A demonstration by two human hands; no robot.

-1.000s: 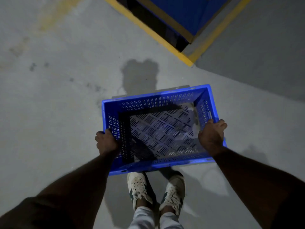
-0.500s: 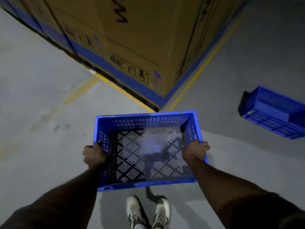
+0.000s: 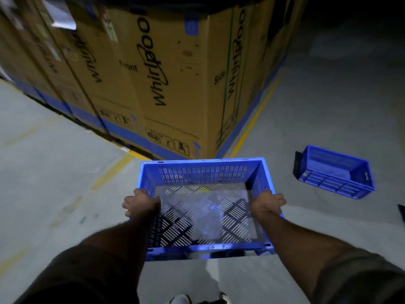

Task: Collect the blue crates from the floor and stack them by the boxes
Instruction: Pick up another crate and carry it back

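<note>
I carry a blue slotted crate [image 3: 203, 175] in front of me, held level above the floor. My left hand [image 3: 140, 202] grips its left rim and my right hand [image 3: 266, 202] grips its right rim. A crumpled clear plastic sheet lies inside on the perforated bottom. A second blue crate [image 3: 335, 172] lies tipped on its side on the floor to the right. Tall brown cardboard boxes [image 3: 153, 69] with printed lettering stand straight ahead, their corner just beyond the carried crate.
Yellow floor lines [image 3: 254, 119] run along both sides of the box stack on the grey concrete floor [image 3: 54, 183]. A dark object [image 3: 402, 212] pokes in at the right edge. My shoes [image 3: 182, 299] show at the bottom.
The view has lifted from the floor to the boxes, which now fill the upper frame. The carried crate is closer to the box corner, and the second crate has come into view on the right.
</note>
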